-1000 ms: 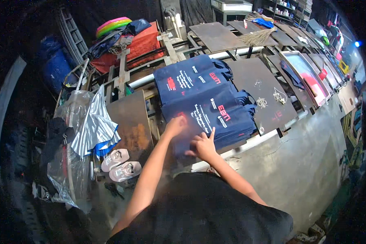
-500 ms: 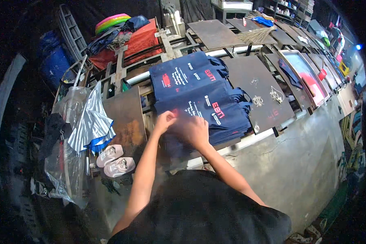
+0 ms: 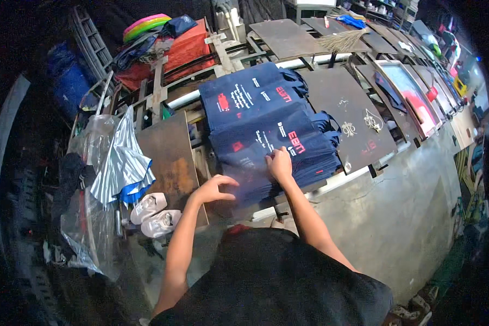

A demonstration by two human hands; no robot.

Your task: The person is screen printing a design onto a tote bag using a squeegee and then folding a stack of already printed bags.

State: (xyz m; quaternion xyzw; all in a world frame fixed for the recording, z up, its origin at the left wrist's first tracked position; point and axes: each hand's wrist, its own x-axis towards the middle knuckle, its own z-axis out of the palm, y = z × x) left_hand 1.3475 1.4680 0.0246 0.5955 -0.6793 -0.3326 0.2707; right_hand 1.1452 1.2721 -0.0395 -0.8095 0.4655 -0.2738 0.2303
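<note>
Two stacks of navy tote bags lie side by side on the work table, a far stack (image 3: 239, 98) and a near stack (image 3: 309, 146), with red and white print and handles towards the right. My right hand (image 3: 279, 164) is closed at the top of the near stack, its fingertips pinching a navy tote bag (image 3: 247, 176) whose near part is smeared by motion. To its left, by the stack's lower left corner, my left hand (image 3: 216, 190) is open, thumb and fingers apart, with nothing visible in it.
Pale slippers (image 3: 160, 220) and a folded silver-and-blue umbrella (image 3: 122, 163) are left of the bags. Brown boards (image 3: 350, 119) sit on the rack to the right, with a printing frame (image 3: 413, 98) beyond. A straw broom (image 3: 342, 41) lies at the back.
My left hand has drawn back towards me and its fingers have spread. My right hand has shifted slightly right over the near stack. The view has tilted a little.
</note>
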